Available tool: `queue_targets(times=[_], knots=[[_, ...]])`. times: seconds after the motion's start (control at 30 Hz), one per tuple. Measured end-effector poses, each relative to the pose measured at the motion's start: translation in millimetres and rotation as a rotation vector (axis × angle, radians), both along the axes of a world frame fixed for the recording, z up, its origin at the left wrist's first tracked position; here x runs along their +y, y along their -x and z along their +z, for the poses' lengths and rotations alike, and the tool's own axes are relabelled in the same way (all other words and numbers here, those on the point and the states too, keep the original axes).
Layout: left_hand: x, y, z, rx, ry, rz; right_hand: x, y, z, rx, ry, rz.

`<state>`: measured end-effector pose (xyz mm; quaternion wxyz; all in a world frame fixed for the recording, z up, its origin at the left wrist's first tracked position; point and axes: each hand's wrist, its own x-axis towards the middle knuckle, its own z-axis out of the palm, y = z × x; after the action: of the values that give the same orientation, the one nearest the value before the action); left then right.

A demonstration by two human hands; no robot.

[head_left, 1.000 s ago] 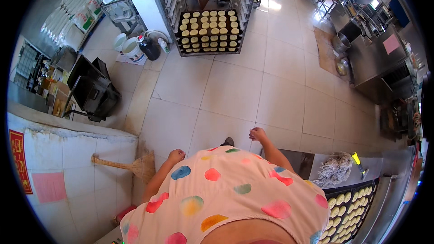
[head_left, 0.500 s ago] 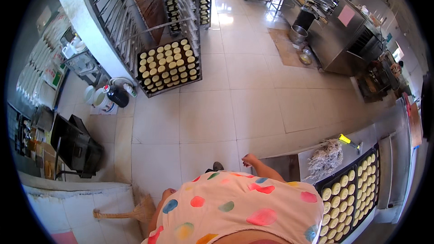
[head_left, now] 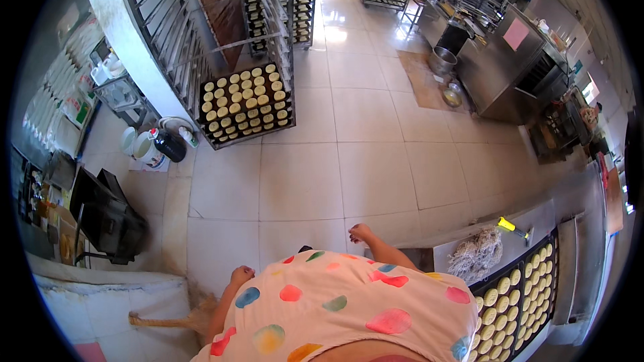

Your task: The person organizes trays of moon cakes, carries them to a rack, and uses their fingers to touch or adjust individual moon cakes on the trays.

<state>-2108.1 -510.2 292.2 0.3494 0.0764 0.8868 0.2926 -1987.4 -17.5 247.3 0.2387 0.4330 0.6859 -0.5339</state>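
My left hand (head_left: 243, 275) hangs beside my spotted apron with its fingers curled, and nothing shows in it. On the other side my right hand (head_left: 359, 233) is held out over the tiled floor, fingers folded in and likewise holding nothing visible. Nearest to the right forearm is a metal counter with a grey, ragged bundle of strips (head_left: 475, 255) and a scraper with a yellow handle (head_left: 513, 226). Beside these lie dark trays with rows of round, pale, stamped pastries (head_left: 503, 285). A straw broom (head_left: 191, 318) leans near my left arm.
Ahead on the left stands a tall rack (head_left: 181, 53) with a tray of pastries (head_left: 250, 102) low in it. Buckets (head_left: 146, 149), a dark jug (head_left: 169, 145) and a black bin (head_left: 111, 218) stand at the left. Steel equipment (head_left: 500, 60) lines the right; a pot (head_left: 443, 60) sits on cardboard.
My left hand has swung forward, out from beside the apron. My right hand has shifted slightly left. The rack and floor have moved a little in view as my body moves.
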Motion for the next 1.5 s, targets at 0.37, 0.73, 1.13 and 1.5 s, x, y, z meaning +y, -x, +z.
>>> queue_targets(times=[0.37, 0.73, 1.13, 1.5], knots=[[-1.5, 85.7, -16.3, -0.161, -0.137, 0.166, 11.5, 86.8, 21.1, 0.084, 0.095, -0.118], [13.3, 311.5, -64.7, -0.395, -0.39, 0.458, -11.8, 271.9, 21.6, 0.085, 0.18, -0.267], [57.3, 599.5, -94.5, -0.454, -0.72, 0.936, -28.8, 534.8, 18.9, 0.141, 0.281, -0.289], [150.7, 738.4, -209.4, -0.511, -1.136, 1.201, 51.1, 747.4, -139.8, 0.396, 0.463, -0.699]])
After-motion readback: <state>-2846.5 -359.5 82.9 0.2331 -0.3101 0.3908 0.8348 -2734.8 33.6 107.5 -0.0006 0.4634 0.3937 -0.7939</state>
